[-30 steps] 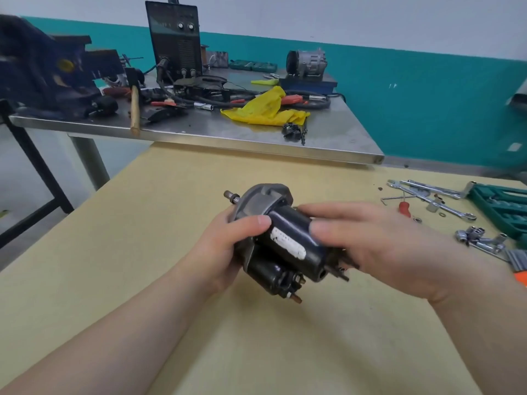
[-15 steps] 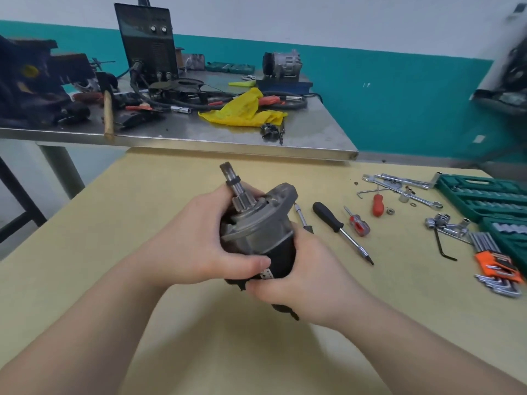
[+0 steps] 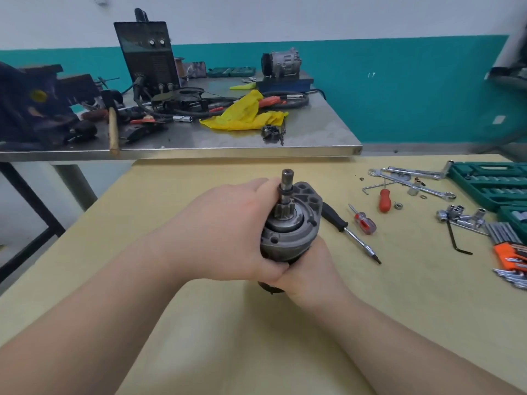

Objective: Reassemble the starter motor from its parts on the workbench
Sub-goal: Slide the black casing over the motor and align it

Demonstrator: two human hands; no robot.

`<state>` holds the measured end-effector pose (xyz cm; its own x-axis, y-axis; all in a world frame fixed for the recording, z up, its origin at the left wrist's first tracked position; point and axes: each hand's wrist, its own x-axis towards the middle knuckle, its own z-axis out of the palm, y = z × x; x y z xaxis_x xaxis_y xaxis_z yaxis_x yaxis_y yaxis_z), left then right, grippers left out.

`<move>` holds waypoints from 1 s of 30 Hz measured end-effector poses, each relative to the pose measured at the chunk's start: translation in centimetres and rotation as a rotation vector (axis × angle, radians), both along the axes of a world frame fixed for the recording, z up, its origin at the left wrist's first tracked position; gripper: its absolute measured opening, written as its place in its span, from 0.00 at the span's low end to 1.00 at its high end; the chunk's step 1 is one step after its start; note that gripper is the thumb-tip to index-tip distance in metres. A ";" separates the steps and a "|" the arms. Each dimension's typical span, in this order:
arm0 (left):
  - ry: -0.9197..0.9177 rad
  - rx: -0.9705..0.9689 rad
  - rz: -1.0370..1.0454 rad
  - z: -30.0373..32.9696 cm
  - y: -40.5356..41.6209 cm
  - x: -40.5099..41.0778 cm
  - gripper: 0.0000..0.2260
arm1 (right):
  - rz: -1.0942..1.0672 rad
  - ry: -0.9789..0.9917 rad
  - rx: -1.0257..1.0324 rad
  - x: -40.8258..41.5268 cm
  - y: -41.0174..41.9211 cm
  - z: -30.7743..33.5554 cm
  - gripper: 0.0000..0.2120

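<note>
The starter motor (image 3: 293, 223) stands upright in both hands above the yellow workbench (image 3: 199, 323). Its grey nose housing, pinion gear and shaft point up and away from me. My left hand (image 3: 228, 232) wraps round the left side of the housing, fingers curled behind the shaft. From below and the right, my right hand (image 3: 308, 269) grips the black body, most of which is hidden by the two hands.
To the right lie a black-handled screwdriver (image 3: 348, 232), a small red screwdriver (image 3: 363, 219), wrenches (image 3: 413, 183), sockets (image 3: 462, 216), hex keys (image 3: 510, 252) and green tool cases (image 3: 490, 181). A steel table (image 3: 228, 138) with a welder, hammer and yellow cloth stands behind.
The motor went from lying sideways to standing upright with its shaft up. Both hands shifted their hold, the right one moving from the rear end to under the body.
</note>
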<state>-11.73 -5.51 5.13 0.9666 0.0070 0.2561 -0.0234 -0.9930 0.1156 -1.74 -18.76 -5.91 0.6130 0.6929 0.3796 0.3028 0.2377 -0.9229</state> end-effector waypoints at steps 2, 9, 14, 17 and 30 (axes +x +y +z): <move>0.028 0.039 0.011 -0.2 -0.5 0.5 0.33 | 0.005 0.016 0.022 0.5 -0.2 -0.6 0.29; 0.076 -0.036 0.011 -0.2 0.1 1.2 0.39 | -0.057 -0.003 -0.069 1.1 -0.1 -0.9 0.19; -0.148 -0.583 -0.005 0.0 3.2 -0.5 0.36 | -0.151 0.036 -0.054 2.1 -1.0 0.0 0.16; -0.319 -0.796 0.289 -2.3 5.5 0.4 0.13 | -0.223 0.100 0.012 3.6 -1.5 0.2 0.16; 0.182 -0.380 0.420 -8.5 5.7 8.4 0.18 | -0.433 0.268 0.072 7.0 -1.8 0.0 0.22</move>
